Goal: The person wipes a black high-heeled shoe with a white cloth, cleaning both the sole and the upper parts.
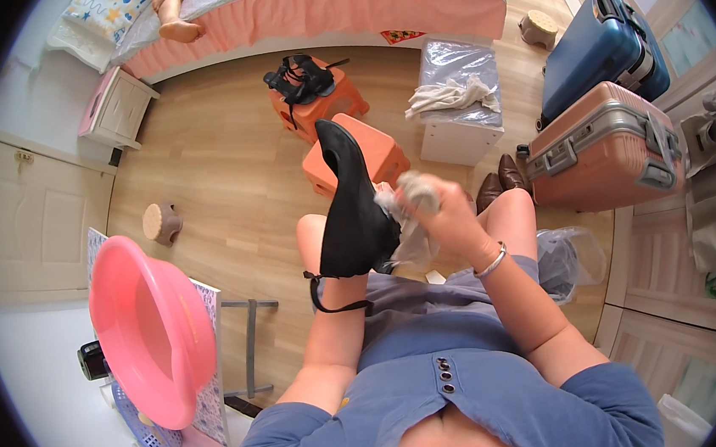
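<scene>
A black shoe [350, 216] with a pointed toe and thin ties at its opening is held up above my lap, toe pointing away from me. My left forearm runs up to its opening; my left hand is hidden by the shoe that it holds up. My right hand [451, 219] is closed on a crumpled greyish-white cloth [417, 197]. The cloth hangs down against the shoe's right side, and its edges are somewhat blurred. Just beyond the shoe stands an orange stool [377, 149].
Another orange stool [343, 97] carries a black strapped item [303, 79]. A plastic-covered white box [462, 133] bears a pale cloth [453, 96]. Brown shoes [509, 174], pink [598, 147] and blue [595, 58] suitcases are right; a pink basin [192, 323] left. Someone's foot [179, 30] overhangs the bed.
</scene>
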The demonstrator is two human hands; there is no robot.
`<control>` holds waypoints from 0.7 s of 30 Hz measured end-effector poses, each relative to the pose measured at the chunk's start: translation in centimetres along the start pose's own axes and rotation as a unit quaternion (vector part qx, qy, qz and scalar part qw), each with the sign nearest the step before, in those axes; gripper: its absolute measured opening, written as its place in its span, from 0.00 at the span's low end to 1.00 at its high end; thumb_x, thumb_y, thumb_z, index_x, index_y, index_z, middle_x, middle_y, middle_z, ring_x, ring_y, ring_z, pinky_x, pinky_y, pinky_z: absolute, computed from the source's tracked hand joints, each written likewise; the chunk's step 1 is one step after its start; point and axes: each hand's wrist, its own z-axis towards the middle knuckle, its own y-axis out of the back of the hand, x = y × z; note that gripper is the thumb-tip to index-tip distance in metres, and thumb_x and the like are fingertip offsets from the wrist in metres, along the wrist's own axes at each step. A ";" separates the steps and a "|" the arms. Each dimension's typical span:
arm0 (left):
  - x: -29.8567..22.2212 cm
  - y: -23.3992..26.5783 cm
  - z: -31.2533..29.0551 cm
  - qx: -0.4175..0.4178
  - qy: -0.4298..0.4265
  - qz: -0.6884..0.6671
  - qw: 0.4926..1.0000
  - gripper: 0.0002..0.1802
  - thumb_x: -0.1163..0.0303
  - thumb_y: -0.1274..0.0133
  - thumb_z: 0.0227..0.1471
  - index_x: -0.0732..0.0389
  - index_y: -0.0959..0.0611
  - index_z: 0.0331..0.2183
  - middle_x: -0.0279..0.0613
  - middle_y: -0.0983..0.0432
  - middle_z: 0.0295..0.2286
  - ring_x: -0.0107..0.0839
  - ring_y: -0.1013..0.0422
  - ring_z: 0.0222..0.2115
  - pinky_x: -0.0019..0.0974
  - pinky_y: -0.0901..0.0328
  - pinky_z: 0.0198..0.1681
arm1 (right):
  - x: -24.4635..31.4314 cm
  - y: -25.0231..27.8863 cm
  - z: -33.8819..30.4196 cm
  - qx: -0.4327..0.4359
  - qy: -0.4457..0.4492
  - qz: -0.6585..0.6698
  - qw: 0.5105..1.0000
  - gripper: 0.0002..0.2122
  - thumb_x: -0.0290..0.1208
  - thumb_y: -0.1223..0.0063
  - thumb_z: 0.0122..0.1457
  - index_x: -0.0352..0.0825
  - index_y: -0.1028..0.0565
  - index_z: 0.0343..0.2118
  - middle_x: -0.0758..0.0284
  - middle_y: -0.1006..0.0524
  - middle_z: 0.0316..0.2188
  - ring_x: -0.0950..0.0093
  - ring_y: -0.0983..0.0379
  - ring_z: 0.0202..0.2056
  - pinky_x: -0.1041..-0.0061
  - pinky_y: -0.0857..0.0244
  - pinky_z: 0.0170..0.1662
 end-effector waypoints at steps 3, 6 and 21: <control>4.2 2.7 1.2 0.017 0.114 -0.391 0.913 0.08 0.67 0.58 0.51 0.62 0.32 0.28 0.34 0.37 0.22 0.25 0.38 0.23 0.26 0.39 0.27 | 1.3 -0.9 2.1 -0.097 -0.024 0.106 0.989 0.10 0.33 0.52 0.55 0.30 0.28 0.33 0.73 0.27 0.27 0.87 0.35 0.29 0.85 0.40 0.35; 1.9 0.8 1.5 0.003 0.113 -0.219 0.969 0.05 0.69 0.57 0.50 0.60 0.32 0.28 0.32 0.37 0.22 0.23 0.39 0.22 0.26 0.39 0.27 | 1.8 -1.4 2.9 -0.087 -0.016 0.140 0.986 0.10 0.28 0.50 0.52 0.31 0.29 0.37 0.69 0.26 0.29 0.81 0.32 0.32 0.82 0.39 0.37; 10.1 6.8 4.9 -0.005 0.112 -0.505 0.856 0.26 0.49 0.65 0.51 0.65 0.28 0.26 0.48 0.32 0.20 0.44 0.35 0.23 0.44 0.38 0.30 | 1.3 -1.9 0.7 0.101 0.165 -0.229 0.954 0.16 0.20 0.48 0.39 0.33 0.29 0.36 0.60 0.28 0.33 0.61 0.35 0.36 0.69 0.40 0.40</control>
